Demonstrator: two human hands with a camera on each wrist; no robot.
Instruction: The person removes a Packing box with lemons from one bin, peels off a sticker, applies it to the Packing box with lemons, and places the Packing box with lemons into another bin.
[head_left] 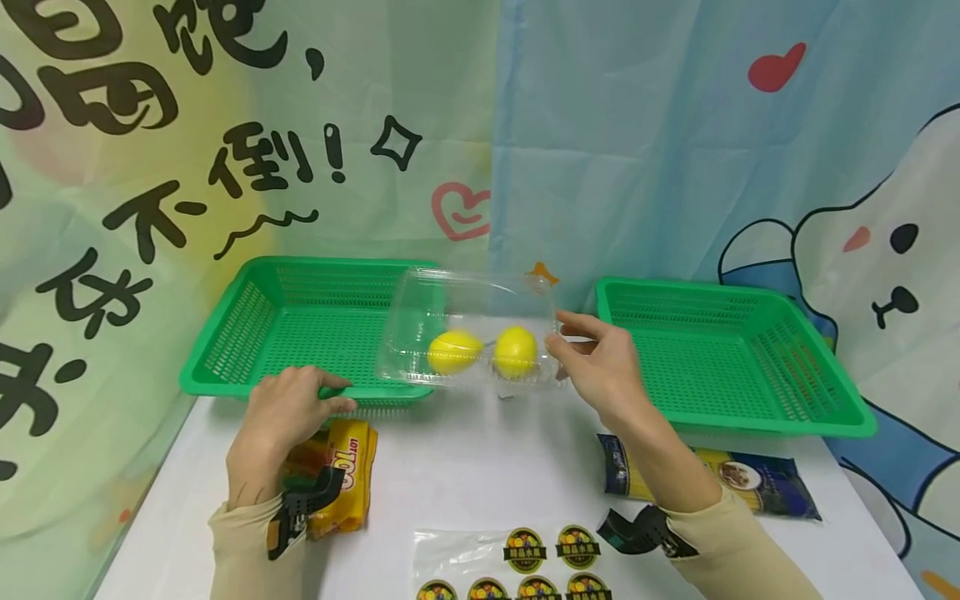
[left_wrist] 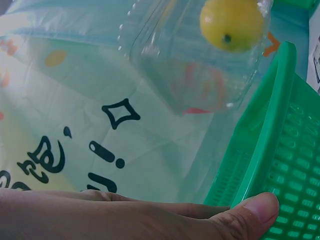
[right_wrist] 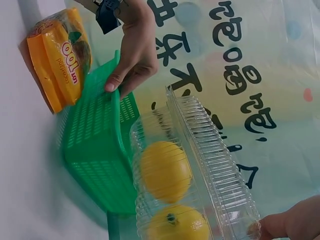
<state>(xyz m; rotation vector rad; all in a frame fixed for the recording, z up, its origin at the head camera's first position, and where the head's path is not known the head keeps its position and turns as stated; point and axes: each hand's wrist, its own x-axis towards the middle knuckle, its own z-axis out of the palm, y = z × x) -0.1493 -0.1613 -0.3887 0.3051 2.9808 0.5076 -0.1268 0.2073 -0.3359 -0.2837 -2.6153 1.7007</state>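
Observation:
A clear plastic clamshell box (head_left: 468,304) with two lemons (head_left: 515,352) inside is held up between the two green baskets. My right hand (head_left: 600,367) pinches its right edge between thumb and fingers. The box's left part overlaps the left green basket (head_left: 307,392) in the head view. My left hand (head_left: 288,417) grips that basket's front rim, thumb outside; in the left wrist view the thumb (left_wrist: 262,206) presses on the basket wall. The right wrist view shows the lemons (right_wrist: 165,171) through the ridged box side.
A yellow snack packet (head_left: 352,479) lies below my left hand. A blue-and-yellow pasta packet (head_left: 772,483) lies under my right forearm, before the right green basket (head_left: 735,425). A sheet of round fruit stickers (head_left: 457,550) is at the table's near edge. A printed curtain (head_left: 637,125) hangs behind.

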